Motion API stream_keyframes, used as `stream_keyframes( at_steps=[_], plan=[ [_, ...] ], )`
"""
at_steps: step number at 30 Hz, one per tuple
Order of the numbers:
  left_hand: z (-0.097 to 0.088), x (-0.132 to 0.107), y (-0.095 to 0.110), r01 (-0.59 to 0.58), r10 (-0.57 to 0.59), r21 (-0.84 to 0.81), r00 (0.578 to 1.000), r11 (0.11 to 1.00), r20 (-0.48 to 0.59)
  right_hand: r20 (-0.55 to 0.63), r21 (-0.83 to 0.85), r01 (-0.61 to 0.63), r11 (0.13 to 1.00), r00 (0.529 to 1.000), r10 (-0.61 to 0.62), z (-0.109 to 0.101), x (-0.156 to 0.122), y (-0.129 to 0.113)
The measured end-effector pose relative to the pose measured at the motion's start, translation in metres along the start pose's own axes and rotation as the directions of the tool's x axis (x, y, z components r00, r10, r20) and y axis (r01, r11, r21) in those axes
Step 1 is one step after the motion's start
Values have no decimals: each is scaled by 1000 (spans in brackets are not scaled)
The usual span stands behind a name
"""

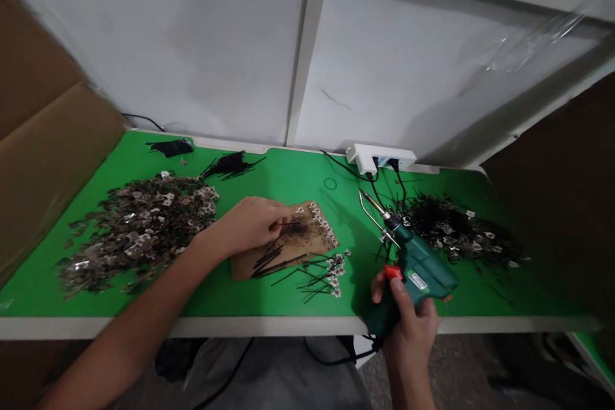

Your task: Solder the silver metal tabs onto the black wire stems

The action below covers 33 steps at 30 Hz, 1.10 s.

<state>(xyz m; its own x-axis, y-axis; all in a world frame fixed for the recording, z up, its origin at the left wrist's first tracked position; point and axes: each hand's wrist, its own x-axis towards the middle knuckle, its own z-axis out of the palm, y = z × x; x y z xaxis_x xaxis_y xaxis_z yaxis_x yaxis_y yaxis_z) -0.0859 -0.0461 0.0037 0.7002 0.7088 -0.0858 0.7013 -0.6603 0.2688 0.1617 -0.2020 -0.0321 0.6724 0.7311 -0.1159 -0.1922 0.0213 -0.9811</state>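
My left hand [252,225] is closed in a pinch over a brown board [317,230]. A thin black wire [291,223] sticks out from its fingertips toward a dark scorched patch. Small silvery metal pieces [323,223] stand in a row along the board's right edge, and several loose black wires [268,259] lie at its lower left. In my right hand [408,327] is a green soldering gun [423,266] with a red trigger. Its tip and thin feed tube point up and left, raised off the board. Wires with metal ends [334,272] lie in front of the board.
A big heap of small metal pieces [144,224] covers the left of the green mat [240,301]. Bundles of black wire [233,165] lie behind it. At the right is a pile of wired pieces [446,224]. A white power strip [382,159] stands by the wall.
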Motion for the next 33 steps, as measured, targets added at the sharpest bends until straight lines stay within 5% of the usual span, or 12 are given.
stream_keyframes(
  at_steps=[7, 14, 33],
  plan=[
    [-5, -7, 1, -34, 38, -116, 999, 993, 31, -37, -70, 17, 997, 999, -20, 6, -1, 4],
    [-13, -21, -3, 100, -70, -206, 986, 973, 148, -61, -113, 12, 993, 998, -19, 9, -3, 2],
    [-16, -25, 3, 176, -134, -164, 961, 971, 241, -36, -93, 56, 994, 998, -60, 12, -4, 3]
  ],
)
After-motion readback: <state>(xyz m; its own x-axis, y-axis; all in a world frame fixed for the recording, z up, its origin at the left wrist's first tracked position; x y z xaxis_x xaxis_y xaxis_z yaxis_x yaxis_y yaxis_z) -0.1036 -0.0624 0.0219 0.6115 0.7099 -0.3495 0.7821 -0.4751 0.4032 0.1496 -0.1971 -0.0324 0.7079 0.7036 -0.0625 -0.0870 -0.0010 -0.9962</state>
